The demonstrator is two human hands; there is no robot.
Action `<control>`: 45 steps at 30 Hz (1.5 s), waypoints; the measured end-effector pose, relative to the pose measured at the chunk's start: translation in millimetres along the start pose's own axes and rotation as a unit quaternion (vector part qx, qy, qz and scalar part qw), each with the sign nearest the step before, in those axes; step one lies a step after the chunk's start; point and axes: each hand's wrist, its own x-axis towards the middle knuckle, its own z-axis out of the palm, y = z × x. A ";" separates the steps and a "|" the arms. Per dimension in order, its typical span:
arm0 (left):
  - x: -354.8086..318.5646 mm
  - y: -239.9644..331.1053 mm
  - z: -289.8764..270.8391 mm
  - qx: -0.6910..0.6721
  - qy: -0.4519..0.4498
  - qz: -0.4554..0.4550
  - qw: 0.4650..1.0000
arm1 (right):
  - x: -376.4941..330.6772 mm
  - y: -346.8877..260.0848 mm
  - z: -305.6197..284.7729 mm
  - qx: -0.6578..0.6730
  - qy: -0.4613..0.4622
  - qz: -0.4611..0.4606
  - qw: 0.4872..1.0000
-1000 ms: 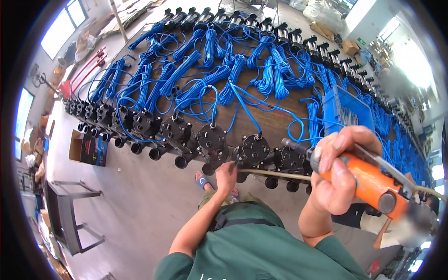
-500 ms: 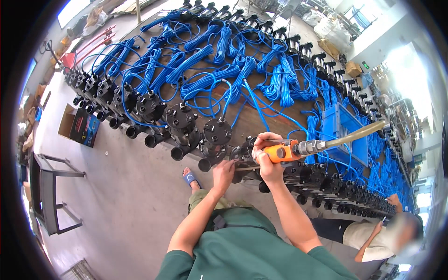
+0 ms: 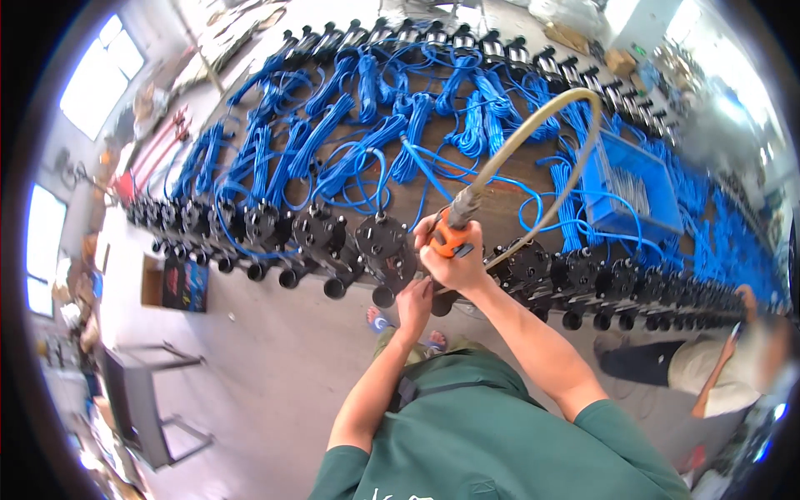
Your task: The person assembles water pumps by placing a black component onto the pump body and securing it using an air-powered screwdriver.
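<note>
My right hand (image 3: 457,265) grips an orange air-powered driver (image 3: 450,240) over the near row of black pumps. Its pale hose (image 3: 575,93) rises from a metal fitting, loops to the right and comes back down past my hand. What lies under the driver is mostly hidden by my hand. Close beside it on the left stands a black pump (image 3: 383,237) with a round bolted top. My left hand (image 3: 414,307) is lower down, by this pump's side, its fingers closed; whatever is between them cannot be made out.
Bundles of blue cable (image 3: 321,137) cover the brown table (image 3: 433,196), edged by pumps. A blue crate (image 3: 642,196) with thin pale items sits to the right. On the floor are an open carton (image 3: 175,283) and a dark metal stand (image 3: 150,400). A co-worker (image 3: 700,367) is at the right.
The driver has swung from lying sideways, hose to the right, to a more upright tilt with the hose looping overhead. My left hand stays low beside it. The whole view has shifted.
</note>
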 end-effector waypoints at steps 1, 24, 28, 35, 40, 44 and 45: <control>0.4 3.9 -4.1 0.002 -0.021 -0.017 1.000 | -1.3 -8.4 2.8 -0.027 0.018 0.007 0.999; 287.5 40.1 107.6 0.135 -0.762 0.510 0.377 | -24.7 -137.1 -19.3 -0.231 0.585 -0.201 0.751; 260.2 36.5 133.5 -0.086 -0.783 0.487 0.378 | -12.3 -113.9 -6.8 -0.224 0.572 -0.064 0.786; 260.5 28.1 143.9 -0.196 -0.770 0.480 0.373 | 6.1 -69.3 -13.0 -0.183 0.574 -0.007 0.798; 257.1 21.7 147.7 -0.206 -0.753 0.504 0.369 | 25.4 -27.8 -27.2 -0.189 0.546 0.000 0.817; 251.1 22.4 146.5 -0.219 -0.734 0.522 0.375 | 30.1 -10.5 -28.0 -0.186 0.527 0.027 0.829; 247.2 17.6 146.6 -0.214 -0.727 0.535 0.373 | 29.6 -6.9 -28.5 -0.203 0.505 0.029 0.839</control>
